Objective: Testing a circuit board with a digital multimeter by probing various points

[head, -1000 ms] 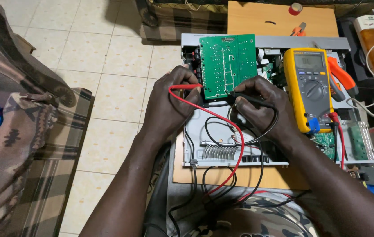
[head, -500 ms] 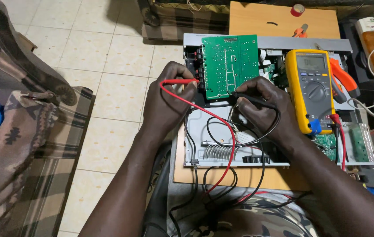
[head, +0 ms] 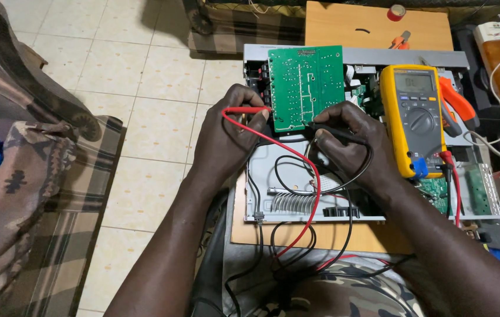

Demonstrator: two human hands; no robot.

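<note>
A red test probe (head: pixel 247 110) is pinched between the thumb and fingers of the left hand (head: pixel 226 138). The probe lies almost flat, with its long side running left to right. Its tip is pointed to the right, at the left edge of the green circuit board (head: pixel 306 87), which is just past the fingertips. The tip itself is too small for a touch to be seen.

A black test probe (head: pixel 335 132) is pinched by the right hand (head: pixel 352 149). It is also laid nearly flat, but its tip is pointed to the left and a little up, at the bottom edge of the same board. So the board sits between the two grips and just above them, and it is met from both sides. The right hand is the nearer one to the board's bottom edge.

A red wire (head: pixel 306 176) and a black wire (head: pixel 297 188) are looped down from the two grips over the open grey metal case (head: pixel 355 56). A yellow multimeter (head: pixel 415 120) is stood just to the right of the right hand, on the case.
</note>
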